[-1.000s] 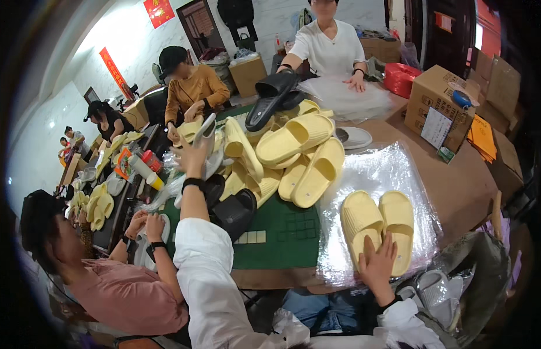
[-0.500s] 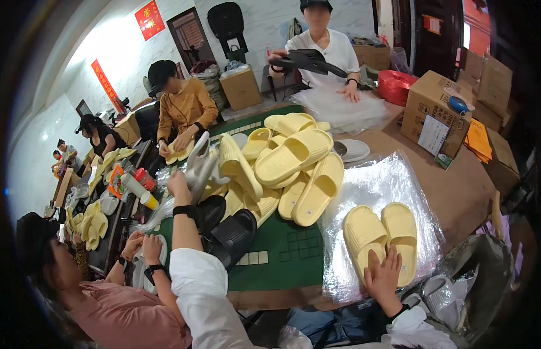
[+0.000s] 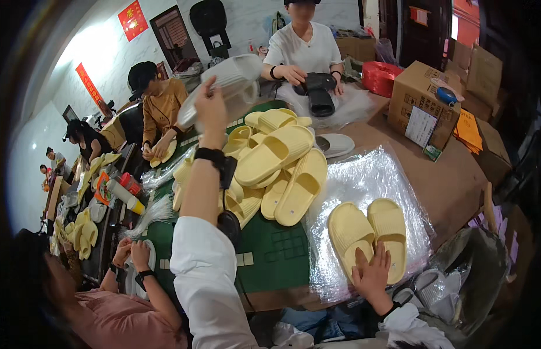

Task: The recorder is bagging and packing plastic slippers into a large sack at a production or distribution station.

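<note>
My left hand [image 3: 211, 113] is raised over the left side of the pile, fingers closed round a pair of light grey slippers [image 3: 232, 72], slightly blurred. Below it lies a heap of pale yellow slippers [image 3: 276, 157]. My right hand [image 3: 372, 273], fingers spread, rests on the lower part of a yellow pair [image 3: 387, 224] lying side by side. That pair sits on a stack of clear plastic bags [image 3: 363, 168]. Behind my left forearm a black slipper [image 3: 228, 227] shows only in part.
A grey slipper [image 3: 334, 144] lies beyond the heap. At the right stand a cardboard box [image 3: 424, 104] and a roll of red twine [image 3: 381, 78]. A sack [image 3: 474, 262] of bagged grey slippers is near my right arm. Co-workers sit around; one handles black slippers [image 3: 320, 96].
My left hand has lifted the grey slippers up and away from the heap. My right hand stays on the yellow pair. The co-worker opposite has lowered the black slippers onto plastic bags.
</note>
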A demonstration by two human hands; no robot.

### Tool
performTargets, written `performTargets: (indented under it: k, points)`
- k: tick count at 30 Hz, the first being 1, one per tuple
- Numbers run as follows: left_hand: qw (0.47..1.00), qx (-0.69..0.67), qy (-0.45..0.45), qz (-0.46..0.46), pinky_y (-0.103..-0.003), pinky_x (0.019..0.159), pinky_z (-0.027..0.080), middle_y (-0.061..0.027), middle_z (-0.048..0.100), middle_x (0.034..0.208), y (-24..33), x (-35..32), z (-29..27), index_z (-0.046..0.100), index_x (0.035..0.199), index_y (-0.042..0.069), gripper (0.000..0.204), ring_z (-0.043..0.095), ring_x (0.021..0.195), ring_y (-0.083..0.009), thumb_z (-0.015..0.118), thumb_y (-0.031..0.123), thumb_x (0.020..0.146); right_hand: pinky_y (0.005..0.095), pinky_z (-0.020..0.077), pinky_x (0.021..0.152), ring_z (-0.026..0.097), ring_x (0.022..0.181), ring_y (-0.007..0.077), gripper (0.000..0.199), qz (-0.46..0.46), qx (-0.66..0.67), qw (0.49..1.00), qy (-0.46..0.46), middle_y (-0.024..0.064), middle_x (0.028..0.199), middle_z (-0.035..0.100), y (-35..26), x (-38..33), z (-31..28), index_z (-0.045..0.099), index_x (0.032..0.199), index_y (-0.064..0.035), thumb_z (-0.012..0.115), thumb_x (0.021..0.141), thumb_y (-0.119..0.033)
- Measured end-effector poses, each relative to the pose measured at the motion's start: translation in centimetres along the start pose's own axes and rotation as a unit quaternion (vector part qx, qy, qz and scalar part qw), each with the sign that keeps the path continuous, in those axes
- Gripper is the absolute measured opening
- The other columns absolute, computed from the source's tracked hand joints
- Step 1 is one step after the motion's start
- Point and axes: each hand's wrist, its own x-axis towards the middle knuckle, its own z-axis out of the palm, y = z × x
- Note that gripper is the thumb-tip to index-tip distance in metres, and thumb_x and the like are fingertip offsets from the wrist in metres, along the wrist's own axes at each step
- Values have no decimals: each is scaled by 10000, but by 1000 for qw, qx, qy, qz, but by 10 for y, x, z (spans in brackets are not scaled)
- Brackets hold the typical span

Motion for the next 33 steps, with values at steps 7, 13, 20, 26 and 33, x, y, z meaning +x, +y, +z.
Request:
performTargets:
  k: [7, 13, 20, 26, 33]
  points:
    - [907, 60, -362, -204, -255, 701, 469, -60, 652, 1046, -55, -47, 41, 640, 1160, 106, 352, 580, 781, -139, 598, 96, 810, 547, 130, 1090, 209, 1334, 456, 507, 1, 17, 1000, -6, 353, 1388, 256, -2, -1, 1, 542, 1272, -157, 542, 801, -344]
    - [885, 97, -392, -233, -309, 737, 481, -76, 646, 996, -64, -51, 13, 636, 1142, 106, 339, 587, 832, -161, 588, 94, 807, 552, 121, 1091, 198, 1343, 453, 490, 6, 31, 999, -7, 364, 1395, 241, -7, -2, -2, 551, 1254, -129, 554, 801, -315]
    - [924, 336, 22, -182, -424, 944, 410, -187, 534, 1196, -103, -19, -96, 560, 1193, 96, 448, 504, 1122, -351, 631, 181, 759, 553, 131, 1086, 203, 1339, 452, 498, -3, 17, 1000, -11, 358, 1398, 238, -4, 0, -3, 533, 1264, -110, 550, 803, -296]
    - [860, 368, -83, -342, -424, 959, 404, -265, 456, 1296, -173, -54, -174, 400, 1295, -33, 621, 489, 1151, -398, 635, 231, 785, 556, 139, 1084, 217, 1328, 462, 515, 9, -9, 1000, -6, 354, 1402, 228, -3, -2, -2, 517, 1277, -107, 554, 795, -286]
    - [918, 33, 98, -382, -333, 661, 475, -108, 606, 912, -270, -51, -258, 557, 1009, -37, 287, 580, 751, -195, 669, 93, 778, 548, 143, 1086, 207, 1335, 450, 494, -19, 16, 1000, -6, 344, 1406, 231, -11, -3, 2, 525, 1276, -134, 546, 812, -303]
